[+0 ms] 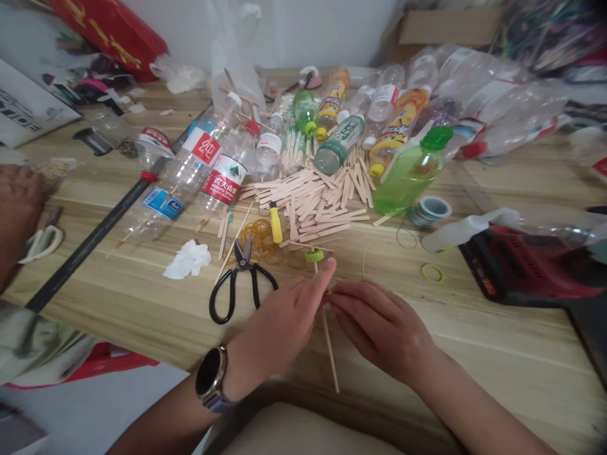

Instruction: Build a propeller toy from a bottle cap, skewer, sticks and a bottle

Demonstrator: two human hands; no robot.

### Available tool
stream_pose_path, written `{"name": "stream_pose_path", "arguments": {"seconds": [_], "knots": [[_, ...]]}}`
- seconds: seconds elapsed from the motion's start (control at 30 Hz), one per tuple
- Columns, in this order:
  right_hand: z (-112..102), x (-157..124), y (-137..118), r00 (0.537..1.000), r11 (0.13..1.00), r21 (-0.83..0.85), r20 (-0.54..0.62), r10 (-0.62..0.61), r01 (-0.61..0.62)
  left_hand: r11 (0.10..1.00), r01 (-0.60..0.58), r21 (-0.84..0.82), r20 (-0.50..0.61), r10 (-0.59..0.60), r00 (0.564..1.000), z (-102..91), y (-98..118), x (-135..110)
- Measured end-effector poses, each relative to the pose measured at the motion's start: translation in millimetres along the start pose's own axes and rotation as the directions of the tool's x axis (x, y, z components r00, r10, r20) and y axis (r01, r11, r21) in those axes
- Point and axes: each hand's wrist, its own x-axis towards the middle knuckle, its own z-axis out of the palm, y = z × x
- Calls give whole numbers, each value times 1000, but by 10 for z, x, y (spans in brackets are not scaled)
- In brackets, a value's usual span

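A thin wooden stick (331,354) slants down between my hands, with a green bottle cap (313,256) near its far end. Small crosswise sticks show just beyond that cap. My left hand (284,325), wearing a watch on the wrist, is closed around the stick's middle with the index finger stretched forward. The fingers of my right hand (379,325) are pinched together against the stick at the same spot; what they hold is too small to make out. Black-handled scissors (243,259) lie partly open beside my left hand.
Behind the hands lie a pile of craft sticks (317,196), rubber bands (258,239) and a yellow-handled tool (275,224). Plastic bottles crowd the back, including a green one (408,180). A glue bottle (455,232) and red-black tool (526,259) lie right. Another person's hand (19,208) is at left.
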Motion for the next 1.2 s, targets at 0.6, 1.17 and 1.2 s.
{"name": "stream_pose_path", "arguments": {"seconds": [0.6,1.17,1.2], "knots": [[-14,-6,97,989,988,43,33,146,-148,542,713,-445,433,-566,701,-74,-73,156],[124,-75,224,963,980,90,218,156,-179,676,601,-427,301,-520,799,-33,-100,210],[125,-78,228,963,978,96,217,159,-183,737,557,-383,230,-508,830,-37,-94,191]]}}
